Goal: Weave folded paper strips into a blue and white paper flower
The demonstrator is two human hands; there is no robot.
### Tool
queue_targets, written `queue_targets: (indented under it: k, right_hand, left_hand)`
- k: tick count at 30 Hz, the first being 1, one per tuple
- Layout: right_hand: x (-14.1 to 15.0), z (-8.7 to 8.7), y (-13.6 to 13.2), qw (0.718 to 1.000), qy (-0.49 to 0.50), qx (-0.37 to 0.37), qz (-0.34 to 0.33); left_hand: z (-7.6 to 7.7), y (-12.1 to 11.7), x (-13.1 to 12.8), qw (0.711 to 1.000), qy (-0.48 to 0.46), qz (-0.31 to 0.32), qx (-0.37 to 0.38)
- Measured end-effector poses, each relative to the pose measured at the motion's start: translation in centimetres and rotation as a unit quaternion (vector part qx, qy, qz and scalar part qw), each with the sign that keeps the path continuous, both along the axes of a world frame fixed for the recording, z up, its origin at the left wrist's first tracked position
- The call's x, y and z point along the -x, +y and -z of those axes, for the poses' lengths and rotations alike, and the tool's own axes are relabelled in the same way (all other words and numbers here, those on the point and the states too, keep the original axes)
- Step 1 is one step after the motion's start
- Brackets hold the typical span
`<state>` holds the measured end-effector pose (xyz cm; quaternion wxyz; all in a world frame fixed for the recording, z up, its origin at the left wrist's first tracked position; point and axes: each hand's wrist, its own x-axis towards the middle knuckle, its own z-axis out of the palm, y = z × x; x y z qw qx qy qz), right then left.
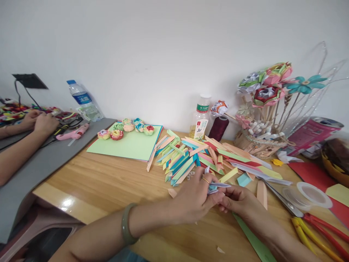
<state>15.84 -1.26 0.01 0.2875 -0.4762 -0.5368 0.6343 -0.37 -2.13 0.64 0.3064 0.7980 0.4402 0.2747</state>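
Both my hands meet over the table's front part, closed around a small folded paper piece [215,187] in white and light blue. My left hand [191,200], with a ring on one finger and a bangle on its wrist, grips it from the left. Fingers of my right hand [240,200] pinch its right side. Parts of the piece are hidden behind the fingers. Just beyond lies a heap of folded paper strips [180,160] in many colours. A green paper strip [253,236] runs under my right forearm.
Scissors [297,214] and a clear tape roll [313,194] lie at right, before a basket of paper flowers [272,87]. Small paper rosettes [117,134] sit on green paper [120,151]. Bottles [84,100] stand by the wall. At left, another person's hands [43,122] work near a pink glue gun [73,134].
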Motion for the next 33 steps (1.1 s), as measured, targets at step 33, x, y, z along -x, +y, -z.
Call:
queue_targets:
  k: [33]
  right_hand:
    - [-1.4,-1.3,-0.1,0.988,-0.018,-0.151,0.035]
  left_hand:
    - [0.5,1.1,-0.2,0.799,-0.347,0.101,0.481]
